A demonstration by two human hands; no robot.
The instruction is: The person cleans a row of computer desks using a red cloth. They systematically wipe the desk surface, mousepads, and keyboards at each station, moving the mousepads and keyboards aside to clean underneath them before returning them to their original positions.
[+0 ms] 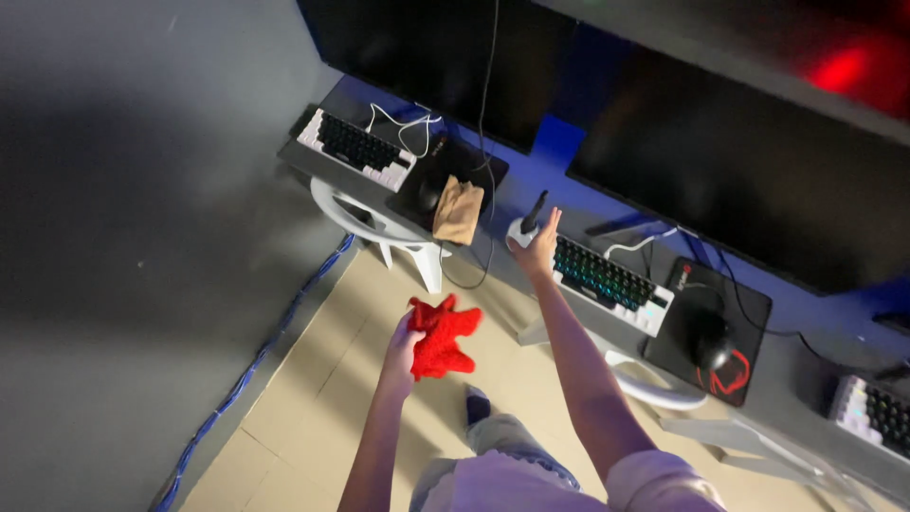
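Red cloth [443,336] hangs bunched from my left hand [402,355], whose grip is pinched on its lower left edge, over the tan tiled floor [313,398]. From that hand, my right hand [536,248] sits at about one o'clock, stretched out to the near edge of the grey tabletop [806,398]. Its grip is wrapped round a white spray bottle with a dark nozzle [529,224], the nozzle poking up past my fingers.

At three o'clock from the right hand, just beside it, lies a keyboard with lit keys [611,283]. Further on at four o'clock, a black mouse [709,339] rests on a dark mouse pad with a red mark [725,374]. At nine o'clock from the right hand, a tan folded cloth [459,210] lies on a second dark pad, with a white-and-black keyboard [358,148] beyond it at ten o'clock. Two dark monitors [720,180] stand along the back of the tabletop. White plastic chairs [379,223] are tucked under its near edge, and a blue cable [248,372] runs along the floor by the grey wall.
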